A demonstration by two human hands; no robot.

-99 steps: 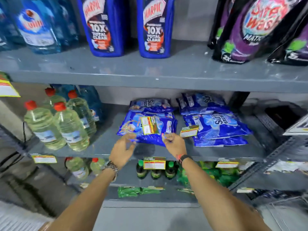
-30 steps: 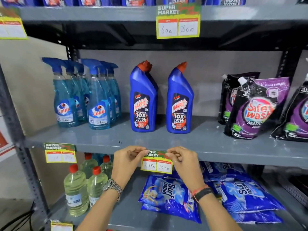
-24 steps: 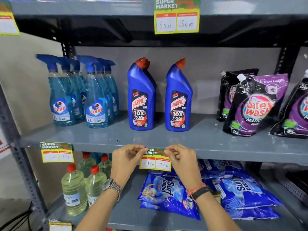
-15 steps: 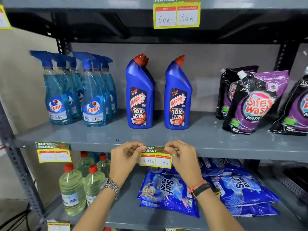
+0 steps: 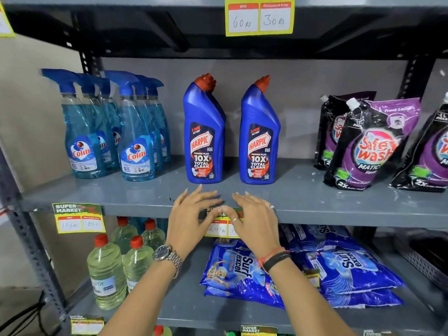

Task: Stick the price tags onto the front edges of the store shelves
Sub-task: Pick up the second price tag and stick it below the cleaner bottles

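A yellow and green price tag [image 5: 217,227] reading 248 sits against the front edge of the grey middle shelf [image 5: 339,215], below two blue Harpic bottles [image 5: 204,132]. My left hand [image 5: 191,219] and my right hand [image 5: 253,219] lie over the tag with fingers spread and both thumbs pressing on its top strip. The hands hide most of the tag; only its lower left part shows. Neither hand pinches or holds the tag.
Another tag [image 5: 78,218] is stuck further left on the same edge, under the Colin spray bottles [image 5: 135,132]. A 60/30 tag [image 5: 259,16] hangs from the shelf above. Safewash pouches [image 5: 373,144] stand right; Surf Excel packs [image 5: 303,270] and clear bottles [image 5: 106,270] lie below.
Both hands let go of the tag's top corners and opened out, fingers now fanned over the shelf edge with thumbs pressing the tag. The view has drifted slightly upward.
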